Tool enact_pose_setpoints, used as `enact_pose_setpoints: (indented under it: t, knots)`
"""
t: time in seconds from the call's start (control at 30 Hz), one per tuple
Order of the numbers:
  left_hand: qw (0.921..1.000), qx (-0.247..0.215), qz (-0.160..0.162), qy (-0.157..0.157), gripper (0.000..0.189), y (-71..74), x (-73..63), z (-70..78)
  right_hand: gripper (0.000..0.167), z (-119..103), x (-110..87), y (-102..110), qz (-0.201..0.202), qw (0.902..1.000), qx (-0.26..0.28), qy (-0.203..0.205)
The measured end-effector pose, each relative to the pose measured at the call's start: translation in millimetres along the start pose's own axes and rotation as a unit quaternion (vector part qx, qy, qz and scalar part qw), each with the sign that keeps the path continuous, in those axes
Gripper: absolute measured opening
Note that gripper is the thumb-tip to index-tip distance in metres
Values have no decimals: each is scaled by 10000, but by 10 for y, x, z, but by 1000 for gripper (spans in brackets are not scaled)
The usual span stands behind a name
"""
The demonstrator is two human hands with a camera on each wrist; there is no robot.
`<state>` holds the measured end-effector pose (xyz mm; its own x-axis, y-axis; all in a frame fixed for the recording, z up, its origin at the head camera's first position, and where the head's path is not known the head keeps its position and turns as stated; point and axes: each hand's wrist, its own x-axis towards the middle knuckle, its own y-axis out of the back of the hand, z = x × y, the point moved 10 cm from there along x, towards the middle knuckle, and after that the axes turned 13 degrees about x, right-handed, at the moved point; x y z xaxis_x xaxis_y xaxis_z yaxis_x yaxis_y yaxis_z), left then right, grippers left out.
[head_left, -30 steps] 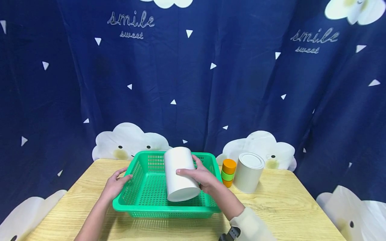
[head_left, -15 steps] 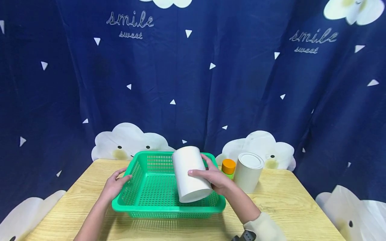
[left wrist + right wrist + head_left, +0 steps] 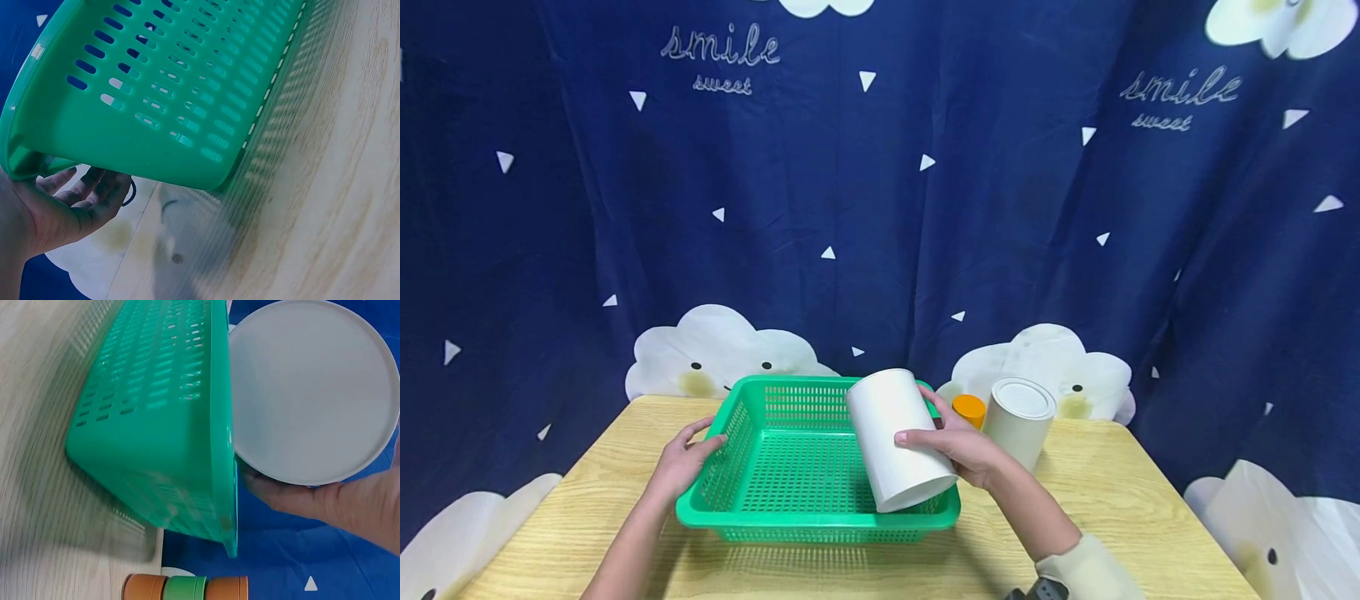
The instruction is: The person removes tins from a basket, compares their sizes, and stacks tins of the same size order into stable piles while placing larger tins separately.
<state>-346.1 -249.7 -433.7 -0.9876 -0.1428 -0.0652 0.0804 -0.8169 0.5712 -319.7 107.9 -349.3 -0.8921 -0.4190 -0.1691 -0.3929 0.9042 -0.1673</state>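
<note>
A green plastic basket (image 3: 820, 519) with slotted walls sits on the table. My left hand (image 3: 681, 463) grips its left rim, the thumb over the top and, in the left wrist view, the fingers curled beneath the rim. Above the right part of the basket, my right hand (image 3: 967, 446) holds a large white cylindrical can (image 3: 891, 437), tilted, with its thumb across the near side. The can's round end (image 3: 312, 394) faces the right wrist camera, beyond the basket rim. No contents show inside the basket where its floor is visible.
Right of the basket, a second white can (image 3: 1018, 417) stands upright on the wooden table (image 3: 1105, 517). Beside it is a small orange-and-green cylinder stack (image 3: 184, 588), partly hidden by my right hand in the head view. A navy curtain (image 3: 880, 183) hangs behind.
My right hand has carried the white can rightward over the basket, from its middle to its right end. The hand now covers more of the orange-and-green stack. My left hand stays on the rim.
</note>
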Motion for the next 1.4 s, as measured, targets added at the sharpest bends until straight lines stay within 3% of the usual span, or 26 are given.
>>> enact_pose_setpoints:
  t: [1.4]
  knots:
    - [10000, 25, -26, -12, 66, -10, -20, 15, 87, -173, -304, 460, -669, 9975, 119, 192]
